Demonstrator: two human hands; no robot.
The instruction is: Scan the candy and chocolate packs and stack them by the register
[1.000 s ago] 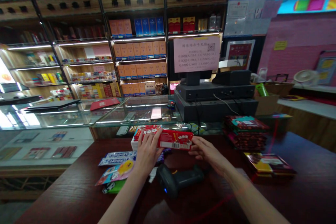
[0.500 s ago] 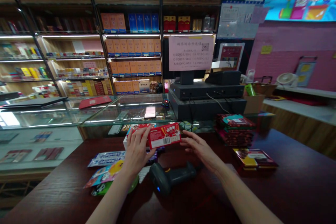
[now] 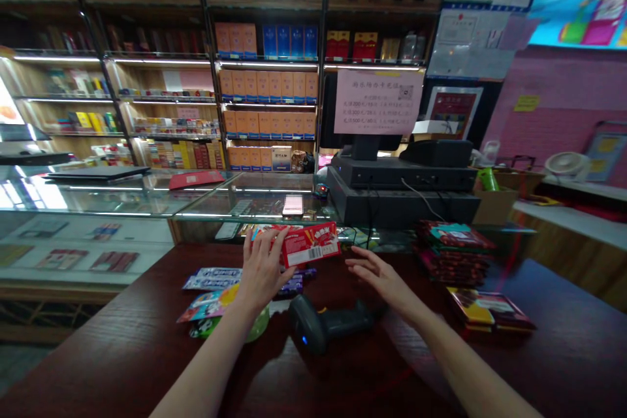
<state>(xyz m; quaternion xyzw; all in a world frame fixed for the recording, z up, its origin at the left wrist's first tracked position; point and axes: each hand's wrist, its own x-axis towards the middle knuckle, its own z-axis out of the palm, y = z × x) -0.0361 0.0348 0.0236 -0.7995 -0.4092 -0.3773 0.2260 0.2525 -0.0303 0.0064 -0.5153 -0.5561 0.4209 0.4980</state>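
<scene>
My left hand (image 3: 264, 268) grips a red snack box (image 3: 313, 247) with its fingers over the top. The box is raised above the dark wooden counter, its barcode facing me. Just right of the box end, my right hand (image 3: 379, 277) hovers with fingers stretched out, holding nothing. Below both hands a black barcode scanner (image 3: 313, 326) lies on the counter, showing a blue light. Left of it are blue-and-white packets (image 3: 211, 279) and a colourful snack bag (image 3: 206, 307), partly covered by my left forearm. Purple wrapped bars (image 3: 296, 284) lie under the box.
A stack of dark red packets (image 3: 453, 251) and some flat yellow-and-maroon packs (image 3: 490, 310) sit at the right. Behind stand a cash register base (image 3: 401, 199) and a monitor bearing a paper notice (image 3: 375, 103). A glass display counter (image 3: 235, 202) borders the wooden one.
The view has turned a little left, shifting the scene rightward. A small gap now shows between my right fingertips and the box end. My left hand still grips the box.
</scene>
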